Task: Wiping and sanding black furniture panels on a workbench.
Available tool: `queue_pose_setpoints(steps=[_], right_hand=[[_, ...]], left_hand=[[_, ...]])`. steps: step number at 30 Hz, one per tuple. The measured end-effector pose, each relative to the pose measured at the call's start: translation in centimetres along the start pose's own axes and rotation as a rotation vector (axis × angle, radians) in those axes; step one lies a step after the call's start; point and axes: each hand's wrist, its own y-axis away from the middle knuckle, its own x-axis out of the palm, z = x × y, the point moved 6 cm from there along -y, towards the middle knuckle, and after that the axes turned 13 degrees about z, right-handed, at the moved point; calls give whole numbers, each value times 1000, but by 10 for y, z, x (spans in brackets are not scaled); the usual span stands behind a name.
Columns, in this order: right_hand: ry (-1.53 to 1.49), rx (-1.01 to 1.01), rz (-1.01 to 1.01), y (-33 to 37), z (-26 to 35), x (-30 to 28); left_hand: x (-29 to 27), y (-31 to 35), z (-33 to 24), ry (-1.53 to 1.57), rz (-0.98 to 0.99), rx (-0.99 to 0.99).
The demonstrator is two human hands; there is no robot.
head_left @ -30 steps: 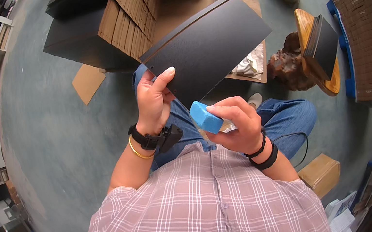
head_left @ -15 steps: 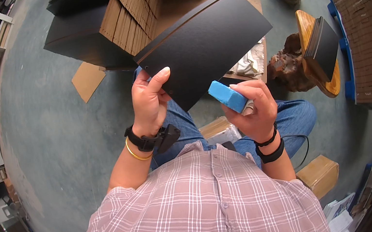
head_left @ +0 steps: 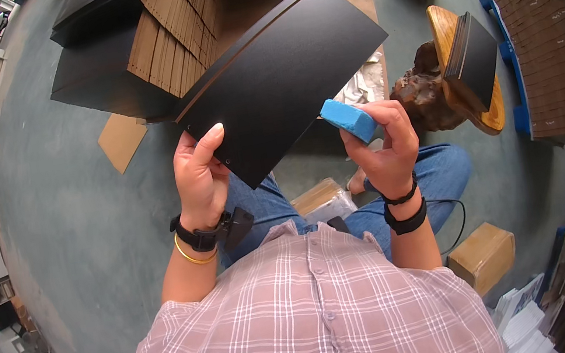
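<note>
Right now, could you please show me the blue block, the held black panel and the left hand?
Blue block (head_left: 348,120): head view, its visible middle.
Held black panel (head_left: 281,79): head view, middle of its broad face.
Left hand (head_left: 200,176): head view, below the thumb.

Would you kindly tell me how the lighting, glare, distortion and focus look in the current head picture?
Head view: soft light, with a pale sheen on the floor; head view: no harsh glare on the black board; head view: dark curved corners, fisheye bending toward the rim; head view: left hand, right hand and blue block fairly sharp, lower-left detail too small to make out.
</note>
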Motion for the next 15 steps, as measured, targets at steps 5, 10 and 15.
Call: queue_pose_setpoints(steps=[5,10,15], right_hand=[[-169,-125,229,9,39,31],[-96,-86,120,5,26,20],[14,4,-73,-2,-11,-8]], left_hand=[[-2,1,-1,-19,-19,0],[-2,4,-6,-52,-17,35],[3,5,-6,-52,-15,40]])
